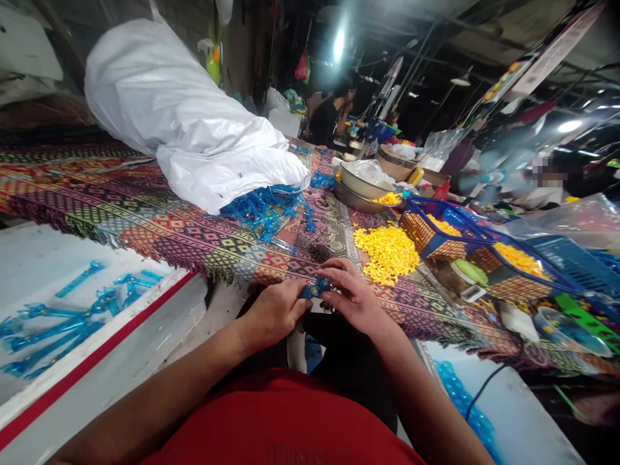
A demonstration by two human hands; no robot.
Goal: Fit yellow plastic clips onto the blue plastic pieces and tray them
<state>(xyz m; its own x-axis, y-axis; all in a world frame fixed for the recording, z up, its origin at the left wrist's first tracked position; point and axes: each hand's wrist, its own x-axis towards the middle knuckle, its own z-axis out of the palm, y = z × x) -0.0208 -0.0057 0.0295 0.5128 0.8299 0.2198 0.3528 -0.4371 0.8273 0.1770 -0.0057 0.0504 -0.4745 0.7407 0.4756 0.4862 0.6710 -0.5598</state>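
So, held item: small blue plastic piece [314, 289] with a yellow spot at its middle, up between both hands, just off the near edge of the woven cloth [145, 219].
Left hand [274, 314]: fingers [295, 303] curled in narrow, pinching one end of the piece.
Right hand [353, 300]: fingers [339, 274] bent narrow over the piece, tips pressed onto its other end.
On the cloth, straight ahead of the hands: loose blue plastic parts [264, 210], partly under the edge of a large white plastic sack [188, 110].
On the cloth, just ahead of the right hand: heap of yellow pieces [386, 254].
Farther along the cloth: two stacked metal bowls [356, 187] with yellow pieces inside.
At the cloth's right side: blue wire baskets [436, 236] holding more yellow pieces.
Below the cloth, left: white tray [145, 336] with blue plastic rods [62, 323].
Below the cloth, right: blue beaded plastic strips [465, 400].
Beyond the cloth's far end: seated person [327, 119] in a dark top.
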